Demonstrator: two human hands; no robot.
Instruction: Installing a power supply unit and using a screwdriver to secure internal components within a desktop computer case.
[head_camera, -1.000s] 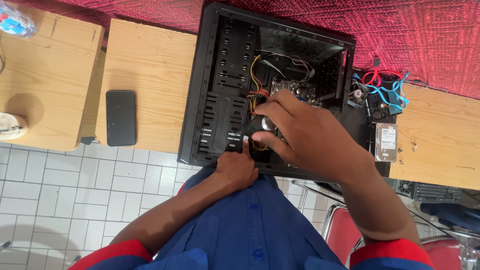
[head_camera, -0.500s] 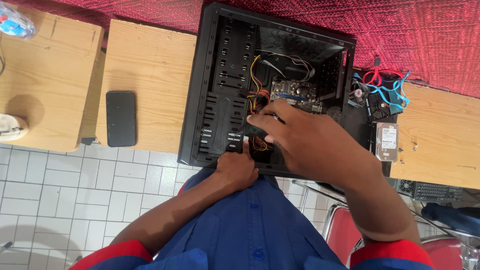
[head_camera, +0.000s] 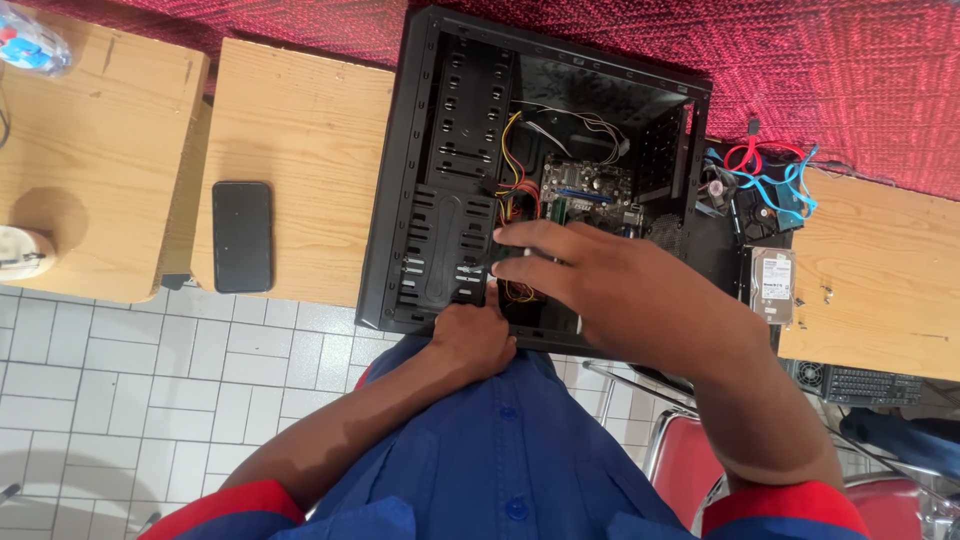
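Head view: open black computer case (head_camera: 440, 180) on wooden table (head_camera: 300, 130), side panel off.
Left hand (head_camera: 475, 335): fingers clenched on case's near edge.
Right hand (head_camera: 610, 290): fingers extended, loose, reaching toward coloured cables (head_camera: 515, 195); grasping nothing visible.
Motherboard (head_camera: 590, 195): mounted inside.
Hard drive (head_camera: 772, 285): lying outside the case.
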